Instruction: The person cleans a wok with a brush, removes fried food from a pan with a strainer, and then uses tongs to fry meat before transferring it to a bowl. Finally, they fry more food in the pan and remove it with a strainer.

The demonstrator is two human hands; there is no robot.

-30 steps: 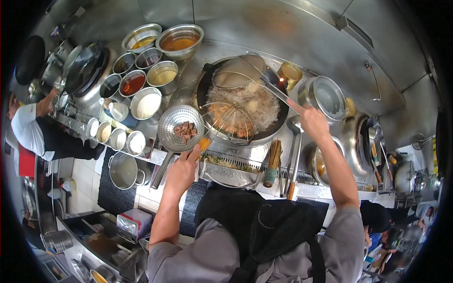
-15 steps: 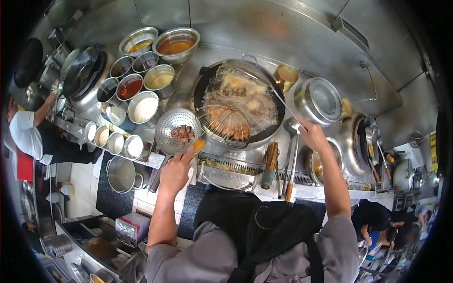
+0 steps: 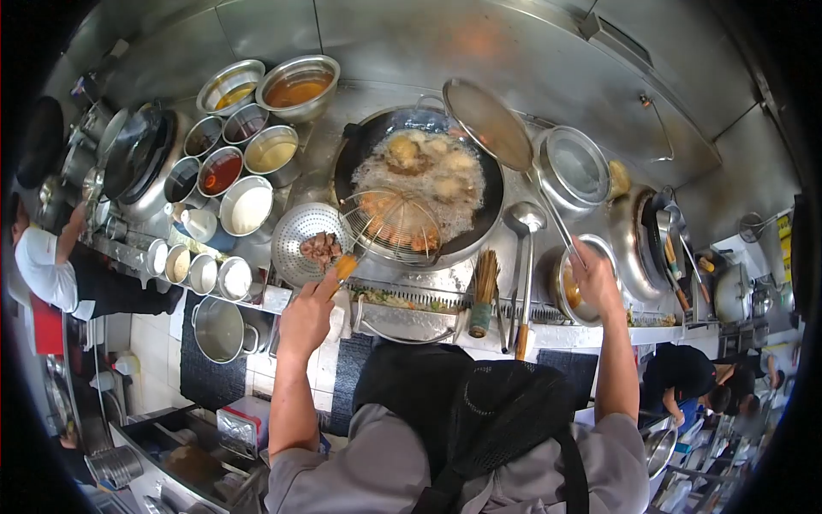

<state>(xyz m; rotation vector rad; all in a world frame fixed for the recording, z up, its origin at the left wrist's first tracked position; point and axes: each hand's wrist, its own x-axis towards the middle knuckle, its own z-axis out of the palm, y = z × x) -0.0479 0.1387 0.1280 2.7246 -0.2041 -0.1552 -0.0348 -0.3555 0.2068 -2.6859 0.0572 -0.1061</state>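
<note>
L hand (image 3: pixel 306 319) closed round wood handle (image 3: pixel 345 267) of wire scoop (image 3: pixel 390 221) – browned pieces (image 3: pixel 421 238) in it, at near side of wok (image 3: pixel 492 195). R hand (image 3: pixel 596 278) gripping mesh strainer (image 3: pixel 488 125) by shaft (image 3: pixel 555 211) – head up by wok's far R edge, nr pot (image 3: pixel 575 167). Lumps (image 3: pixel 403 152) in bubbling oil (image 3: pixel 370 176).

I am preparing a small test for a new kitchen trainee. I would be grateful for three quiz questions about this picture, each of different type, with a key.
1. Which hand holds the round strainer?
2. True or false: the colander contains brown pieces.
3. Where is the brush, relative to the wok? a) inside it; b) on the person's side; c) on the wall side.

Key:
1. The right hand.
2. True.
3. b.
</note>
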